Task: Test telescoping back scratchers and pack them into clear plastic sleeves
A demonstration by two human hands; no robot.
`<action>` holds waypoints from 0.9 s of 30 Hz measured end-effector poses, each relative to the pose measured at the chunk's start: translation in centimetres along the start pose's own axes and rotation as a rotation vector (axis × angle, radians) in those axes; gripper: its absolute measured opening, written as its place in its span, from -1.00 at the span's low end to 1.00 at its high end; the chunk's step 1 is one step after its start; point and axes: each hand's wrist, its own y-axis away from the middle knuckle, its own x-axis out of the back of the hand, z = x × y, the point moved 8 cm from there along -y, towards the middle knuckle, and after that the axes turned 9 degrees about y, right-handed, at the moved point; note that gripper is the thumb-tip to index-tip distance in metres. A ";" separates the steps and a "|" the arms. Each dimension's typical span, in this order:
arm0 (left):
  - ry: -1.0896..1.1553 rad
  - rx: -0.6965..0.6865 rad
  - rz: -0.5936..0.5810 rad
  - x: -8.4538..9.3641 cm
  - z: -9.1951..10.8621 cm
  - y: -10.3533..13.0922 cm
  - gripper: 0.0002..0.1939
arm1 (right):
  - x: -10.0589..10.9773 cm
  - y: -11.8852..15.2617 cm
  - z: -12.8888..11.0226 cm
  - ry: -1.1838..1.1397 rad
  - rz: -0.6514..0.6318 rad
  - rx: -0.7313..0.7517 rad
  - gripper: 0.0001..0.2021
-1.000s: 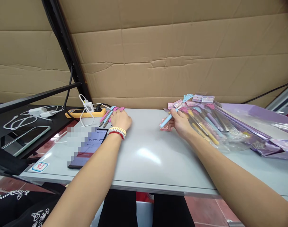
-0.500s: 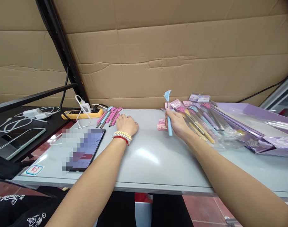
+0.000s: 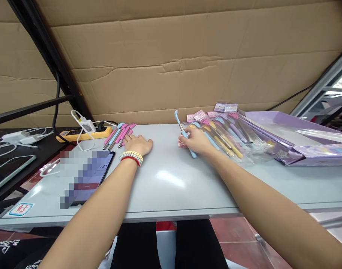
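Observation:
My right hand [image 3: 197,140] is closed around a light blue back scratcher [image 3: 192,152], whose small claw-shaped head points up and to the left. Under and beside that hand is a small pink card [image 3: 181,143], partly hidden. My left hand [image 3: 137,145] rests palm down on the table with its fingers apart, at the lower ends of several pink and blue back scratchers [image 3: 114,137]. To the right of my right hand lie several more scratchers in clear plastic bags [image 3: 229,140], yellow, blue, purple and pink, with printed header cards [image 3: 225,107].
A purple box [image 3: 292,151] with plastic inside stands at the right. On the left are a phone [image 3: 94,179], a yellow power strip [image 3: 103,132] with white chargers [image 3: 87,125], and a dark side table [image 3: 8,133]. Cardboard [image 3: 187,48] rises behind the grey-white table [image 3: 165,201].
The blue scratcher in my right hand has gone from upright to tilted, its head leaning left. That hand sits lower over the pink card. The whole view has shifted somewhat.

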 end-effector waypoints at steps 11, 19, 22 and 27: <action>0.009 -0.013 0.040 0.3 0.0 0.0 -0.30 | -0.9 0.0 0.1 0.021 -0.120 0.014 -0.83; 0.086 -0.172 0.093 1.0 2.1 1.2 -0.34 | -1.9 0.7 -1.7 0.105 -0.226 0.219 -0.78; 0.170 -0.267 0.177 1.9 3.1 1.7 -0.17 | -2.0 1.1 -2.6 0.099 -0.239 0.333 -0.77; 0.184 -0.556 0.243 2.5 5.1 2.8 -0.34 | -2.0 1.6 -3.3 0.032 -0.251 0.406 -0.73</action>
